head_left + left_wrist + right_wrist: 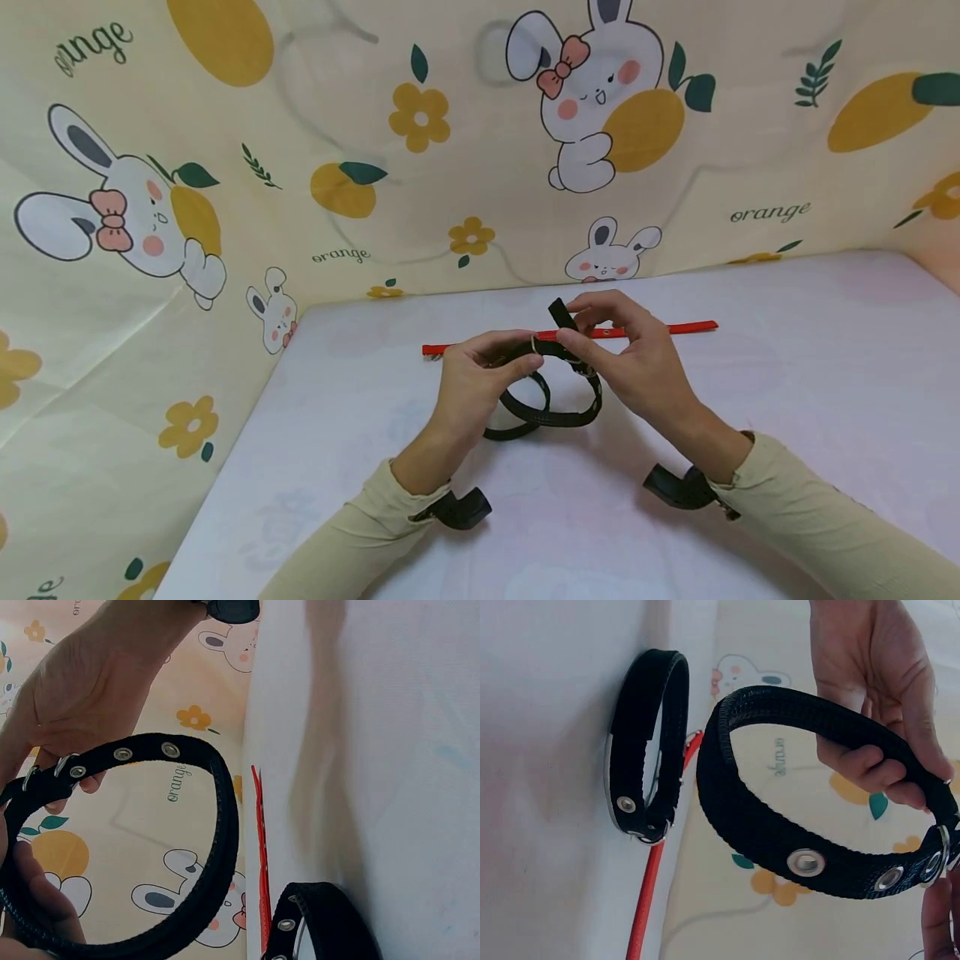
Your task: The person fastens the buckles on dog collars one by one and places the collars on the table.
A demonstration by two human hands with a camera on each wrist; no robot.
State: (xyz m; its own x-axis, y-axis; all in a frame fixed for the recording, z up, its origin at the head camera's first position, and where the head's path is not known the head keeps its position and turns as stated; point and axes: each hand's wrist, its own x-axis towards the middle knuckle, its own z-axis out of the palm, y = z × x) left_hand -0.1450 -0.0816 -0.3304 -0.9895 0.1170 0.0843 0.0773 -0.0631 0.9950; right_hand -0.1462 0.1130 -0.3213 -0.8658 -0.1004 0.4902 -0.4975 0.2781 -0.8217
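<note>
Black woven webbing, studded with metal eyelets, forms the collar point(558, 367) that both hands hold up just above the pale surface point(787, 392). The left hand point(480, 375) curls its fingers round the strap at the near-left of the loop, so its grip is closed on the webbing. The right hand point(637, 358) pinches the free strap end and buckle between thumb and fingertips, a narrow grip on the same collar. The two grips sit close together, nearly touching, with the buckle between them; the free tip of the strap sticks up and away from the right hand's fingers. The loop itself hangs down and toward the person, its plane roughly upright. By my reading, the right hand is the nearer one to the buckle and the strap end, the left steadies the band.

A second black collar point(641, 750), already closed into a ring, rests on the surface just below and beside the held one. Behind both, a red strap point(660, 328) lies flat, its long axis running left to right across the surface.

On the printed backdrop point(225, 125) the word "orange" is readable several times among rabbits and fruit. No brand or label shows on the collars.
</note>
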